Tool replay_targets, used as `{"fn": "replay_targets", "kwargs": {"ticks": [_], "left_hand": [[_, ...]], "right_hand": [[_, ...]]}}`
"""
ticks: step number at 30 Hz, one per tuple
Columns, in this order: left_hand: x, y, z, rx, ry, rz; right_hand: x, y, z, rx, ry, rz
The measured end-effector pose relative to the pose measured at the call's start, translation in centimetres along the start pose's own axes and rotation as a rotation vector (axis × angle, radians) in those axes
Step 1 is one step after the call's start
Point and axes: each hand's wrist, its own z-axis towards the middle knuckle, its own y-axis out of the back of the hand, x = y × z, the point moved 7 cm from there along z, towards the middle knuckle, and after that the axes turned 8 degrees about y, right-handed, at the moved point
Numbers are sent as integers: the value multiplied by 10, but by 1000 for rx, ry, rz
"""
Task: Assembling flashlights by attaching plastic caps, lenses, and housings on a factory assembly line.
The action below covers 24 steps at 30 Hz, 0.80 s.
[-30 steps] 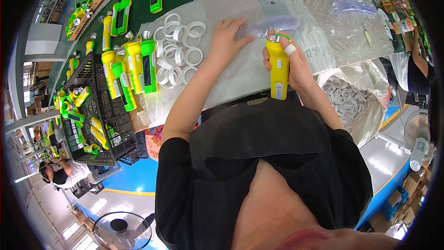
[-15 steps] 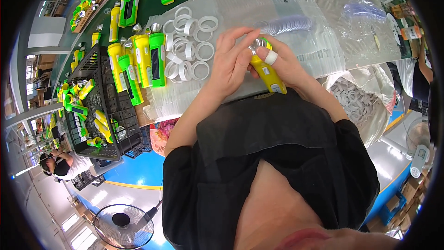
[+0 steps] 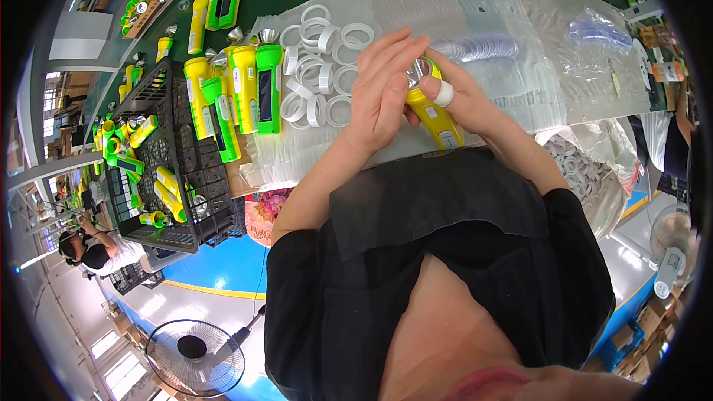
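My right hand (image 3: pixel 468 100) is closed around a yellow flashlight (image 3: pixel 432 117), its head pointing away from me and its tail near my chest. A white wrap (image 3: pixel 444 93) covers the right thumb, which lies beside the shiny reflector (image 3: pixel 419 72). At the other side of the head, my left hand (image 3: pixel 377 96) presses against it, thumb by the reflector's edge and fingers long and close together. What the left palm covers is hidden. White plastic rings (image 3: pixel 324 78) lie heaped left of my hands. Beyond the hands, a row of clear round lenses (image 3: pixel 483 48) lies on the plastic-covered table.
Yellow and green flashlights (image 3: pixel 243 89) stand left of the rings. A black crate (image 3: pixel 189 212) with more flashlights sits at the table's left end. At right, a sack (image 3: pixel 620 156) holds many white rings. A clear bag (image 3: pixel 600 33) lies far right; a fan (image 3: pixel 194 349) stands lower left.
The view has shifted slightly, so the table things appear farther right. Both hands stay on the flashlight; the left fingers lie a little further over its head.
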Motion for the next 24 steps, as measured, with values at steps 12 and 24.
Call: {"fn": "replay_targets", "kwargs": {"ticks": [12,24], "left_hand": [[-1,-1,0,14,-5,52],[-11,4,12,49,-87,128]], "right_hand": [[-6,1,5,64,18,5],[2,8,11,82,151,35]]}}
